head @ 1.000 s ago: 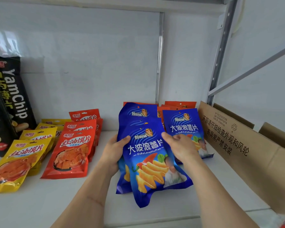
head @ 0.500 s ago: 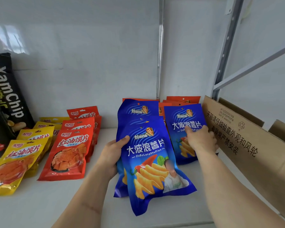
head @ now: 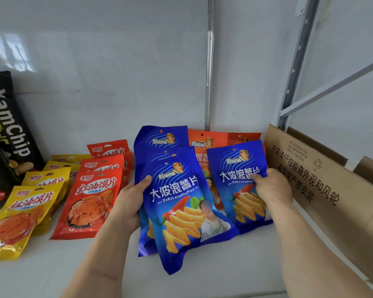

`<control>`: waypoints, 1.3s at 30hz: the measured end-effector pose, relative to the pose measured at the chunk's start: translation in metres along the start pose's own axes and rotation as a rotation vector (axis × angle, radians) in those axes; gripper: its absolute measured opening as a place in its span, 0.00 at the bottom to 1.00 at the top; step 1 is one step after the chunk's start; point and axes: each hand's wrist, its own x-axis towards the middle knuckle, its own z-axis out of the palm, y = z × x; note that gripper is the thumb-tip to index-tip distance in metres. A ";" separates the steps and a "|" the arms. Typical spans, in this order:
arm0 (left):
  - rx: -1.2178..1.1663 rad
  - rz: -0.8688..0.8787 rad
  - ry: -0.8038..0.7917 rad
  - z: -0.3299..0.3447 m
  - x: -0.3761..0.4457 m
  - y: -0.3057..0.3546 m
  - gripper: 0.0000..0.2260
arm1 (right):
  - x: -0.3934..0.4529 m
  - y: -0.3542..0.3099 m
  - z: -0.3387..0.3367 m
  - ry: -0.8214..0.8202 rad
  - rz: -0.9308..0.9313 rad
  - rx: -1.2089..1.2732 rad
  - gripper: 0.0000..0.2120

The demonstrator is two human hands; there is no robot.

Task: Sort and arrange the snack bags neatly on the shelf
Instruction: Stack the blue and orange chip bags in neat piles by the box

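Two hands are on blue chip bags at the middle of the white shelf [head: 52, 274]. At about 9 o'clock of the front blue stack [head: 177, 203], the left hand [head: 127, 203] curls round its left edge, thumb laid across the top bag's face and fingers tucked out of sight beneath, so it grips the stack rather than lying flat. The stack's long axis runs from 6 to 12 o'clock, leaning slightly toward 11, printed tops pointing to the back wall [head: 108, 67]. At 3 o'clock of that stack, the right hand [head: 271, 190] rests half-curled on a single blue bag [head: 235, 179], fingers bent down on its upper right face; whether it pinches the edge I cannot tell. That bag also points its top toward 12. Orange bags [head: 205, 143] peek out behind at 12 o'clock. Off at 9 o'clock lie rows of red bags [head: 91, 203] and yellow bags [head: 19, 218], with black YamChip bags [head: 11, 134] standing beyond. A cardboard box [head: 332, 201] sits at 3 o'clock.
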 end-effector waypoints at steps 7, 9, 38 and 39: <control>0.032 0.056 0.021 -0.009 -0.003 0.015 0.05 | -0.013 -0.015 -0.041 0.034 -0.062 0.328 0.14; 0.053 0.080 0.044 -0.011 -0.003 0.018 0.05 | -0.023 -0.028 -0.057 -0.043 -0.033 0.433 0.14; 0.076 0.031 -0.002 -0.030 -0.014 0.019 0.12 | -0.138 -0.088 0.045 -0.375 -0.185 0.079 0.27; 0.074 0.032 -0.003 -0.032 -0.013 0.022 0.12 | -0.140 -0.090 0.046 -0.373 -0.174 0.096 0.28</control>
